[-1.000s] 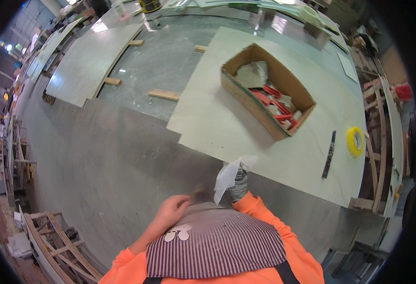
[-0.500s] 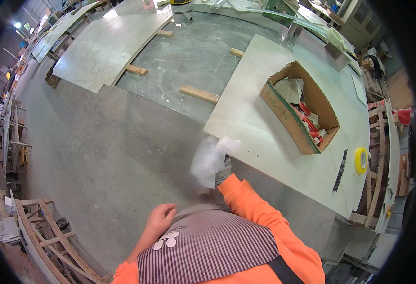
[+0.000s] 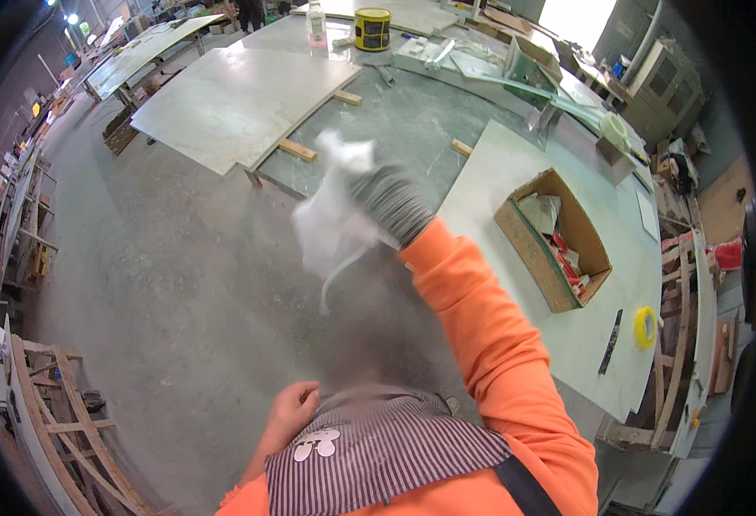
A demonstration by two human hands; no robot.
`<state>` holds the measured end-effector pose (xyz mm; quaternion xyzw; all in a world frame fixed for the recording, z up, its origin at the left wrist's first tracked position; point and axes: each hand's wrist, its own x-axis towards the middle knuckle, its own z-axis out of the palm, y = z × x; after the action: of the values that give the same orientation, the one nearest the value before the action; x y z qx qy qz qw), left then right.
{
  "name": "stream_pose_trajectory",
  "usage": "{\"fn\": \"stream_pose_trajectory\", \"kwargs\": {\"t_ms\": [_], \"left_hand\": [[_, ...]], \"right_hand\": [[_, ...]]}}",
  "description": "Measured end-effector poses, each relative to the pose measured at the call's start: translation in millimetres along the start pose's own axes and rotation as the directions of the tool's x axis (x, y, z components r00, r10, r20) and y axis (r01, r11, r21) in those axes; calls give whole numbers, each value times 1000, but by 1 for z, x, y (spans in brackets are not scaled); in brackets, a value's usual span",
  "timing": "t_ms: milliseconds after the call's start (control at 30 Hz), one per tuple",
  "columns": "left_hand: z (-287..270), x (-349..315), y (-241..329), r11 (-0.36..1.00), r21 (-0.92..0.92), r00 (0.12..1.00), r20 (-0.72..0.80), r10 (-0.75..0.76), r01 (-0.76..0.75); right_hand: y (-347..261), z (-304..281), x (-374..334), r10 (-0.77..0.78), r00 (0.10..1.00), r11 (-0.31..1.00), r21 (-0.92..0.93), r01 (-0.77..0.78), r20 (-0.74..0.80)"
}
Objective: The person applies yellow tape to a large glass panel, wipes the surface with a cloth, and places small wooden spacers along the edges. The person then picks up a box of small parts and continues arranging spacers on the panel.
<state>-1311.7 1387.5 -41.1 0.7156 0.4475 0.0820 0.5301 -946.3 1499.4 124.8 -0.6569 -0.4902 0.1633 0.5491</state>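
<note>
My right hand [image 3: 388,202], in a grey knitted glove, is closed on a thin, crumpled white sheet [image 3: 330,219], a see-through film or cloth blurred by motion. The arm reaches forward, and the sheet hangs in the air over the floor, with a narrow strip trailing below. My bare left hand [image 3: 293,408] is low beside the striped apron [image 3: 386,439], its fingers curled in and nothing visible in them. Right of my right arm, a pale slab [image 3: 515,335] bears an open cardboard box [image 3: 528,258] with red-handled tools.
A yellow tape roll [image 3: 644,328] and a black strip [image 3: 610,342] lie on the slab. Another pale slab [image 3: 240,95] rests on wood battens at the far left. Behind stand a yellow-and-black bucket [image 3: 372,30] and a bottle [image 3: 316,24]. Wooden racks [image 3: 68,421] flank both sides.
My right hand has swung forward, up and slightly left with the sheet. My left hand has sunk a little, its fingers more curled. The view has tilted up, showing more of the background.
</note>
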Motion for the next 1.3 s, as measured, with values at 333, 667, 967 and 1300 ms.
{"fn": "stream_pose_trajectory", "kwargs": {"t_ms": [333,667,967,1300], "left_hand": [[13,15,0,999,-38,998,69,-3,6],[52,87,57,976,-168,965,202,170,-137],[125,134,139,920,-352,956,165,242,-172],[161,116,172,949,-311,998,-43,43,-54]], "right_hand": [[66,-67,28,291,950,637,-764,-102,116],[40,-132,-239,442,798,863,-438,-253,410],[114,-273,-577,826,378,300,-243,-923,-417],[139,-395,-657,578,-117,740,579,-343,-808]]}}
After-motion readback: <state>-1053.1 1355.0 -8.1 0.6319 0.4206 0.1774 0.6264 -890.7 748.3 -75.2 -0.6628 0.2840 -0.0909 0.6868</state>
